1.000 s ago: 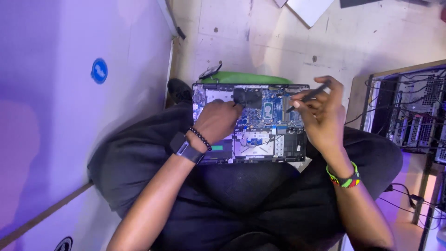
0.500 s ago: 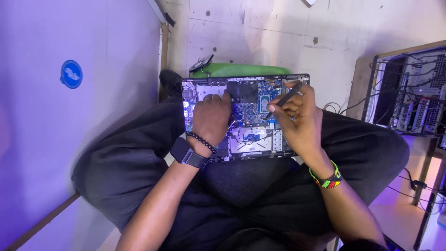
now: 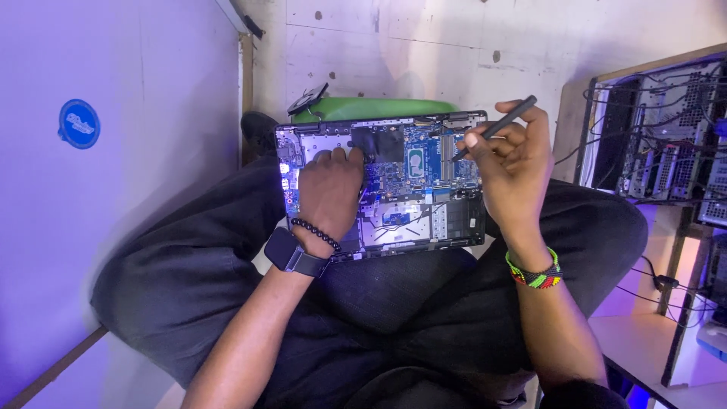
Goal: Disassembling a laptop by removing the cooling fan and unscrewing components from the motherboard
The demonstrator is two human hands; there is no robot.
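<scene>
Since prev frame right hand (image 3: 515, 163) lifts, gripping screwdriver (image 3: 496, 126) pen-style over opened laptop (image 3: 382, 182); left hand (image 3: 329, 189) flat, ungripped, steadying it on lap.

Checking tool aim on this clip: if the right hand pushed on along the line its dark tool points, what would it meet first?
Probably the blue circuit board of the opened laptop; the right hand holds the dark tool tip-down there, depth unclear.

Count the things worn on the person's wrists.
3. A dark smartwatch and a black bead bracelet sit on the left wrist; a multicoloured beaded band circles the right wrist. The wrists' undersides are hidden.
</scene>
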